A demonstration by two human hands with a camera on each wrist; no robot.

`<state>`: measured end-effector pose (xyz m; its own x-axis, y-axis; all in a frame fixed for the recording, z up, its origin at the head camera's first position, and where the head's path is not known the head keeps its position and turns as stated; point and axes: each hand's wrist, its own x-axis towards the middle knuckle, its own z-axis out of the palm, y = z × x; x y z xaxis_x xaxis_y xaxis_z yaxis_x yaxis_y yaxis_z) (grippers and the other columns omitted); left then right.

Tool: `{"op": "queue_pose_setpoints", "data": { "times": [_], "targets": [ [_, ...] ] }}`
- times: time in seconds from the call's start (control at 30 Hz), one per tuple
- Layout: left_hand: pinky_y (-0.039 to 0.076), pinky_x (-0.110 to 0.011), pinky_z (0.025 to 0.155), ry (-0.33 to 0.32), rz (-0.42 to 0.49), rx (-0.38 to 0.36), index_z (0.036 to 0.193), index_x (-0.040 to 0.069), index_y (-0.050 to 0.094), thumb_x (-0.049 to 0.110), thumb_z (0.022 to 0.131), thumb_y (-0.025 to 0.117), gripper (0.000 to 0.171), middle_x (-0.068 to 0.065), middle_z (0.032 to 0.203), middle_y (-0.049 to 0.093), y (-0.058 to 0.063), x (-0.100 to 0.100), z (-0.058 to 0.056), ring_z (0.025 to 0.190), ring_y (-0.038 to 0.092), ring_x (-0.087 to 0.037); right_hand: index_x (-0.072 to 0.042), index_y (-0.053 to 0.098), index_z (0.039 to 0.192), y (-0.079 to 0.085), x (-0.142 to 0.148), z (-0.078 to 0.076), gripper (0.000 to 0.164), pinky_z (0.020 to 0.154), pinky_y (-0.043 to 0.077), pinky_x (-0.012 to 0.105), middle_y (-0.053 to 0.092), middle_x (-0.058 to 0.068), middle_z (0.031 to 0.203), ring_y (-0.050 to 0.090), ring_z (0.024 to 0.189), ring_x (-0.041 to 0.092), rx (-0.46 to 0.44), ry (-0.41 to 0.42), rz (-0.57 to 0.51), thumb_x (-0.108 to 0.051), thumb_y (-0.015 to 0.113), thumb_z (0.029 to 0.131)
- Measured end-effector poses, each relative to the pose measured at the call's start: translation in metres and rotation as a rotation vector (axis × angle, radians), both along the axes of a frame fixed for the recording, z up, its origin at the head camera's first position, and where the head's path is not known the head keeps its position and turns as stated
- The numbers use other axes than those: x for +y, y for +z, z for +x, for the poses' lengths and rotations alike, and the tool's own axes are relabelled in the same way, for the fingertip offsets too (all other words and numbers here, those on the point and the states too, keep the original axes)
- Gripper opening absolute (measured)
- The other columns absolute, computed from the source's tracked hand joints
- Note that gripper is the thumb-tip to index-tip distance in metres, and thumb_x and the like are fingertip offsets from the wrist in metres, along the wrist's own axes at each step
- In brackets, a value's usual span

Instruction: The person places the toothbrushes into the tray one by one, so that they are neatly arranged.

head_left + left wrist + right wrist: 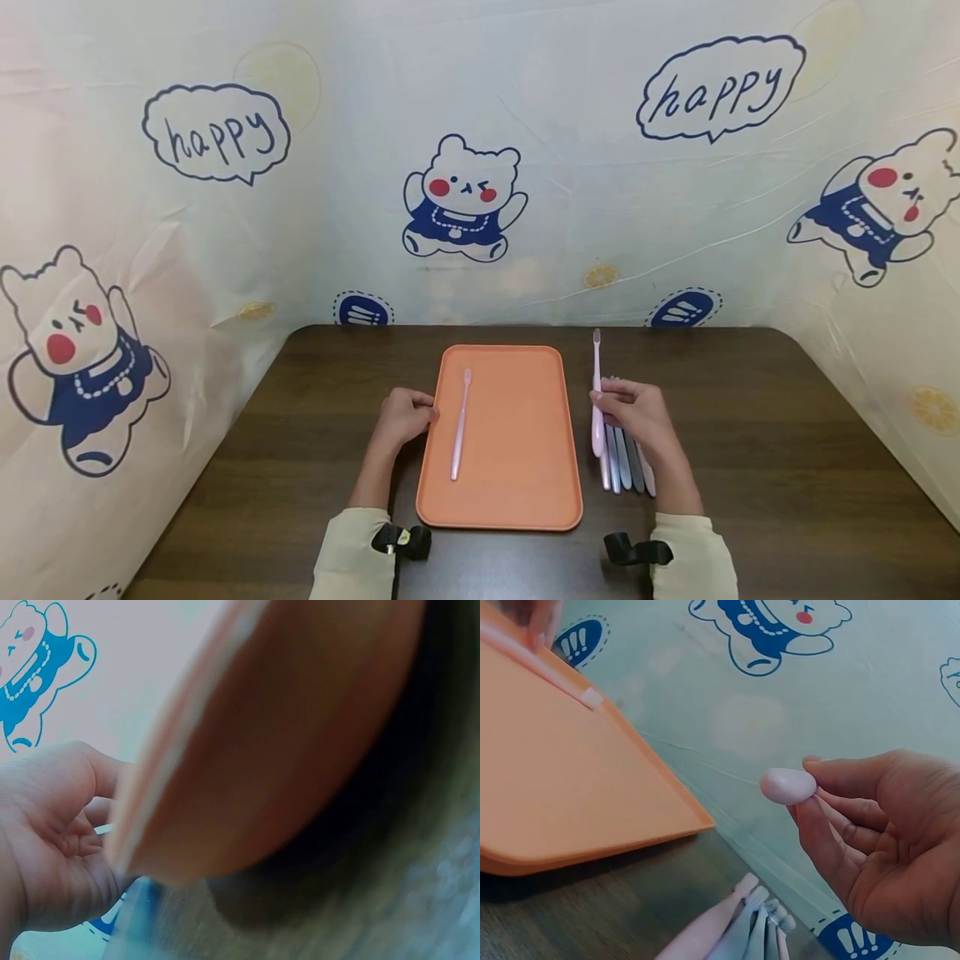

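My right hand [633,412] pinches a pale pink toothbrush [597,367] between thumb and fingertips, bristle end pointing away from me. In the right wrist view the rounded handle end [787,786] of that brush faces the camera. Below the hand, several more toothbrushes [617,467] in pink, blue and grey lie side by side, partly hidden by it. My left hand [408,415] grips the left rim of an orange tray [517,433]; the left wrist view has thumb and fingers at the tray's edge. Another pink toothbrush [461,425] lies lengthwise on the tray's left part.
The dark wooden table [315,433] runs to a patterned curtain [570,208] behind and at both sides. Black straps [637,550] sit on both wrists over light sleeves.
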<state>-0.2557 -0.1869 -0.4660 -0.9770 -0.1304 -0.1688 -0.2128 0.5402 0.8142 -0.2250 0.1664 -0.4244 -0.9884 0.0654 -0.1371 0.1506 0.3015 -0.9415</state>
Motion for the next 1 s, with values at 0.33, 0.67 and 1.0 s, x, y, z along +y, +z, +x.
{"op": "queue_pose_setpoints", "data": {
  "times": [0.33,0.67,1.0],
  "targets": [
    [0.061,-0.033,0.071,0.003,0.002,-0.007,0.108,-0.003,0.076,0.006,0.087,0.066,0.025,-0.019,0.104,0.075,0.000,-0.001,0.000,0.077,0.070,-0.015,0.007,0.064,0.130,-0.003,-0.011,-0.002,0.041,0.082,0.063,0.031,0.072,0.019,0.114,0.068,0.084,0.008,0.014,0.014,-0.012,-0.014,0.069,0.096],
    [0.062,-0.034,0.072,0.004,0.007,-0.008,0.109,-0.003,0.077,0.006,0.087,0.066,0.025,-0.019,0.104,0.075,0.002,0.001,-0.001,0.077,0.071,-0.016,0.005,0.067,0.126,-0.005,-0.018,-0.004,0.037,0.083,0.063,0.033,0.072,0.021,0.118,0.068,0.087,0.011,0.013,0.018,0.012,-0.016,0.070,0.095],
    [0.062,-0.033,0.072,0.007,0.002,-0.020,0.108,-0.002,0.077,0.006,0.088,0.066,0.025,-0.018,0.105,0.075,0.000,0.000,-0.001,0.078,0.070,-0.016,0.007,0.067,0.124,-0.010,-0.030,-0.004,0.035,0.080,0.063,0.035,0.074,0.022,0.109,0.069,0.081,0.010,0.028,0.032,-0.015,-0.012,0.070,0.094]
  ]
}}
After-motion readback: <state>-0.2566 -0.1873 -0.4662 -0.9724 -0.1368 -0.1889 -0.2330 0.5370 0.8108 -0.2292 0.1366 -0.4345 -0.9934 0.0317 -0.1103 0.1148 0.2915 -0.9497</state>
